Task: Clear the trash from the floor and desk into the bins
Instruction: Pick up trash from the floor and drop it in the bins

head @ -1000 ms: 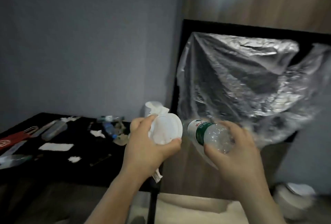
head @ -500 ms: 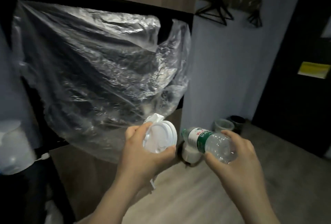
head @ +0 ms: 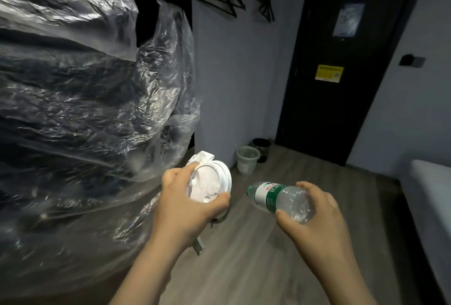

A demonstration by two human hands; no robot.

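A person's two hands are raised over a wooden floor (head: 280, 256), each carrying trash. The left hand (head: 185, 209) is closed around a white lidded cup (head: 210, 184) with crumpled white paper (head: 201, 158) bunched behind it. The right hand (head: 314, 221) grips the base of a clear plastic bottle (head: 278, 197) with a green label, lying sideways, neck toward the cup. Beyond the cup, against the wall, a pale bin (head: 247, 159) stands just beside a dark bin (head: 261, 146), near a black door (head: 341, 68). Crinkled clear plastic sheeting (head: 80, 109) hangs left of the cup.
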